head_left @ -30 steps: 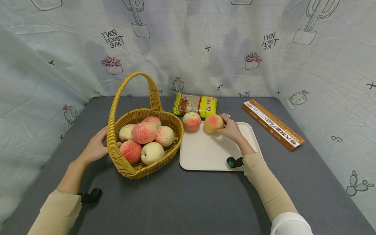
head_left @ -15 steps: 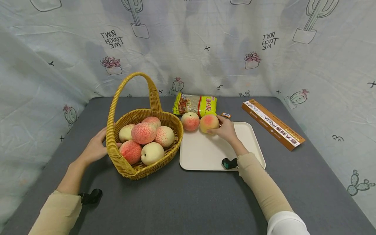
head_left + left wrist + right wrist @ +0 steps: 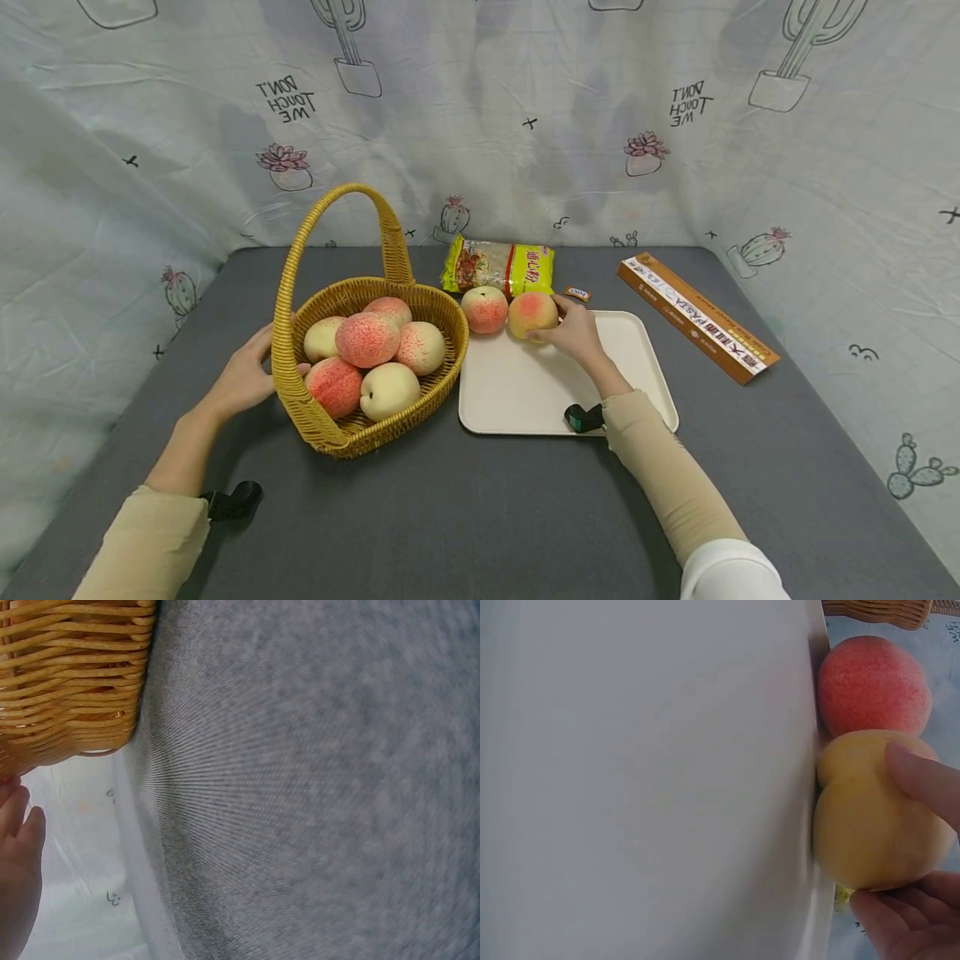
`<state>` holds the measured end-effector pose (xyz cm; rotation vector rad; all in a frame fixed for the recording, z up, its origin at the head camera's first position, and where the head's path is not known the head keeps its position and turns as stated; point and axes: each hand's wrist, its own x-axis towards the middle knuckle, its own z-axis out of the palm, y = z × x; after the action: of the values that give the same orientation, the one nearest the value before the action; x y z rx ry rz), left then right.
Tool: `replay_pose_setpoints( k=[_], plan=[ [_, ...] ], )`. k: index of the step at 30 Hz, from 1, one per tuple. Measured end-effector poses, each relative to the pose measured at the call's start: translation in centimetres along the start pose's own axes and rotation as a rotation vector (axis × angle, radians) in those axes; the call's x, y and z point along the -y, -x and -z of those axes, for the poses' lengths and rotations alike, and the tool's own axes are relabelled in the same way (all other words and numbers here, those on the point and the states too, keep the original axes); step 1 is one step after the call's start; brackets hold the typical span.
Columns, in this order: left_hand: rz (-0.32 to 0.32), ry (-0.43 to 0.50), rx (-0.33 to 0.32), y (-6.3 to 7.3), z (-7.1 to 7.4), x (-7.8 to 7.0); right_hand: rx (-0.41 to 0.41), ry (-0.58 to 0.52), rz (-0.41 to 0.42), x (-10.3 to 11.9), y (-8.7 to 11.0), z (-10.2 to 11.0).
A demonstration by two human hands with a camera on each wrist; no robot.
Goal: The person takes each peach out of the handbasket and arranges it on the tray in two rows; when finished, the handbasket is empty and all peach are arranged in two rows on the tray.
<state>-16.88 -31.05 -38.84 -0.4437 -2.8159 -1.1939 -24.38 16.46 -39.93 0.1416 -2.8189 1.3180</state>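
My right hand [image 3: 579,333] holds a yellow-pink peach [image 3: 531,313] at the tray's back left, thumb on one side and fingers on the other. Beside it a red-and-cream peach [image 3: 484,310] sits at the back left corner of the cream tray [image 3: 506,400]; in the right wrist view the held yellow peach [image 3: 877,825] is right up against the red peach [image 3: 870,686]. My left hand [image 3: 242,377] grips the left rim of a yellow wicker basket [image 3: 401,427], its thumb tip showing inside. Several peaches [image 3: 367,339] are piled in the basket.
A yellow food packet [image 3: 495,267] lies behind the tray. Close to it is a small orange wrapped item [image 3: 577,294]. A long brown pasta box [image 3: 697,318] lies slantwise at the right of the grey table [image 3: 420,525]. Patterned cloth [image 3: 480,125] hangs around the table.
My right hand has moved left with the yellow-pink peach to the neighbouring peach, which has shifted slightly left. The left hand and the basket stay in place.
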Motion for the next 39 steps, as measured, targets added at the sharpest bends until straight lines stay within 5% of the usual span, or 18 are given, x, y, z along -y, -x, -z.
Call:
replay_pose_setpoints(
  k=[6, 11, 24, 32, 39],
  plan=[
    [-0.001, 0.018, 0.002, 0.0, 0.0, 0.0, 0.001, 0.049, 0.013, 1.3, 0.1, 1.3],
    [-0.017, 0.021, -0.008, 0.1, 0.1, 0.0, 0.007, -0.056, 0.043, 3.5, 0.3, 1.5],
    [-0.003, -0.019, -0.008, 0.1, 0.1, 0.0, 0.180, -0.273, 0.230, 9.5, 0.3, -3.2],
    [0.013, -0.026, -0.004, 0.1, 0.1, 0.0, 0.360, -0.174, 0.311, 12.5, 0.7, -6.4],
    [0.020, -0.023, -0.004, 0.2, 0.0, 0.1, 0.425, -0.049, 0.411, 14.0, 0.6, -8.6]
  ],
)
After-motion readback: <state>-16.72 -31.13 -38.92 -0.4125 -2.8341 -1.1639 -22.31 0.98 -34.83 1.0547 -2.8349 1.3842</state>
